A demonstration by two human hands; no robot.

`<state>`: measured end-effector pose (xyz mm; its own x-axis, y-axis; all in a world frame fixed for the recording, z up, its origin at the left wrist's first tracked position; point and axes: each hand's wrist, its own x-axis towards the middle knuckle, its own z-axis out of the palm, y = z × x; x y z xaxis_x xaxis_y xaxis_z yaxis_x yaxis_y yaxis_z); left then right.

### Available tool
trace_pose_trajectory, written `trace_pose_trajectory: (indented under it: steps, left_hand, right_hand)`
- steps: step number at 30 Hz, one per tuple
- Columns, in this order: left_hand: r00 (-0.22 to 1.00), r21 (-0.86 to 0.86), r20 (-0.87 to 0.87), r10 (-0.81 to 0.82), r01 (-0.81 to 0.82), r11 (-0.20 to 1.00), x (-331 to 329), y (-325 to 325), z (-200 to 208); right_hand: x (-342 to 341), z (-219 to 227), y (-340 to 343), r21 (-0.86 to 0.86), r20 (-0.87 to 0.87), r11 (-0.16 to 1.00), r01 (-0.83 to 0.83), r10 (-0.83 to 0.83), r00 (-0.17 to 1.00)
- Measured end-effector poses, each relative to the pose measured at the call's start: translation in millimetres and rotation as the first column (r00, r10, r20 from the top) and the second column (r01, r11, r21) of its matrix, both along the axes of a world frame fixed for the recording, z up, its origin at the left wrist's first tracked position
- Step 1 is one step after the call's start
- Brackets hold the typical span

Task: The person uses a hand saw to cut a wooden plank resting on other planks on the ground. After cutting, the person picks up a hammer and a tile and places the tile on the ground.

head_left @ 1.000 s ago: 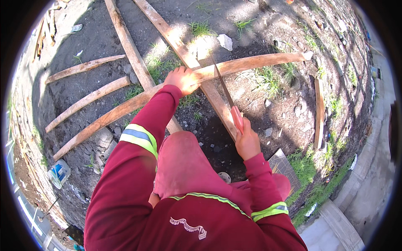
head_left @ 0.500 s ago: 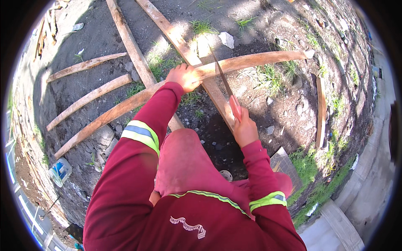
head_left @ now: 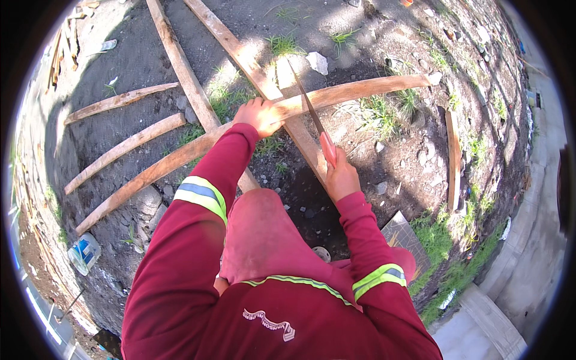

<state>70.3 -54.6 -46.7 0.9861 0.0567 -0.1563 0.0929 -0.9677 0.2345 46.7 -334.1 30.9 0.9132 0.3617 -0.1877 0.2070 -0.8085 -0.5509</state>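
A long wooden plank (head_left: pixel 360 90) lies crosswise over two other boards, a left board (head_left: pixel 183 66) and a right board (head_left: pixel 231 45). My left hand (head_left: pixel 259 116) is wrapped over the plank near where it crosses the right board. In my right hand (head_left: pixel 341 177) is a handsaw (head_left: pixel 310 107), gripped by its reddish handle. The saw's narrow dark blade rests across the plank, a little to the right of my left hand, its tip pointing away from me. Whether the teeth have cut into the wood cannot be made out.
Two shorter wood pieces (head_left: pixel 123 153) lie at the left, and another short board (head_left: pixel 453 159) at the right. A clear plastic jug (head_left: pixel 84 253) stands at the lower left. A white stone (head_left: pixel 317 63) sits beyond the plank. A flat grey panel (head_left: pixel 405 240) is beside my right knee.
My right hand and the saw have shifted slightly left and nearer the top, with more blade showing beyond the plank. My left hand keeps its hold; the whole view has shifted a little.
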Motion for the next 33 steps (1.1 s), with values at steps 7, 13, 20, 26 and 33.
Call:
trace_pose_trajectory:
  steps: [7, 13, 20, 26, 33]
  left_hand:
    - [0.999, -0.007, -0.038, 0.001, -0.001, 1.0, 5, 2, 1]
    - [1.0, 0.001, -0.006, 0.001, -0.001, 1.0, 2, -1, 1]
    - [1.0, 0.005, 0.025, -0.011, 0.011, 1.0, 5, 3, 3]
    - [0.998, -0.013, 0.067, -0.012, 0.013, 1.0, 0, 1, -5]
    - [1.0, -0.017, -0.016, -0.008, 0.008, 1.0, 4, 2, 5]
  right_hand:
    - [-56, 43, -54, 0.002, -0.082, 1.0, 0.024, -0.024, 0.996]
    - [-25, 25, -32, -0.043, -0.087, 0.999, 0.004, -0.007, 0.996]
    - [-34, 9, -38, 0.001, -0.048, 1.0, 0.011, -0.01, 0.999]
    - [-48, 54, -50, -0.138, -0.176, 0.99, 0.028, -0.052, 0.983]
    - [-5, -9, -12, 0.07, -0.017, 0.998, -0.005, 0.006, 1.0]
